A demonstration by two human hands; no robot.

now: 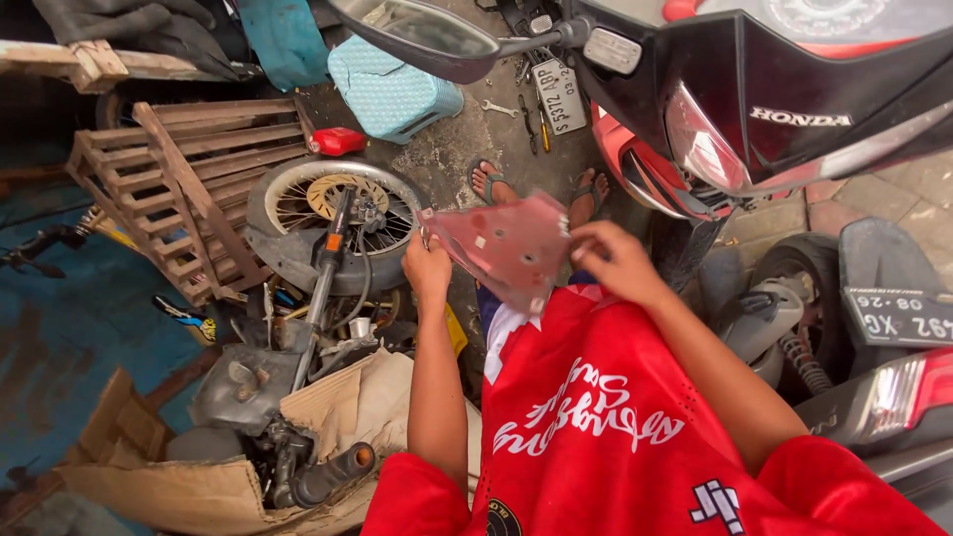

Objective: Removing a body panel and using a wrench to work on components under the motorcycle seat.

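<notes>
We hold a dusty pink, flat plastic motorcycle panel (511,248) at chest height above our feet, left hand (429,266) and right hand (611,260) each with grip pinching an edge, beside the black scooter (794,109)

I see a white rectangular number plate (561,96) at twelve o'clock, a black number plate (896,318) at three o'clock, torn brown cardboard box (169,486) at seven o'clock

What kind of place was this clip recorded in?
Most likely an informal motorcycle repair spot. A scooter stands close by, a loose wheel and fork lie on the ground, wrenches are scattered about, and both hands hold a reddish body panel.
</notes>
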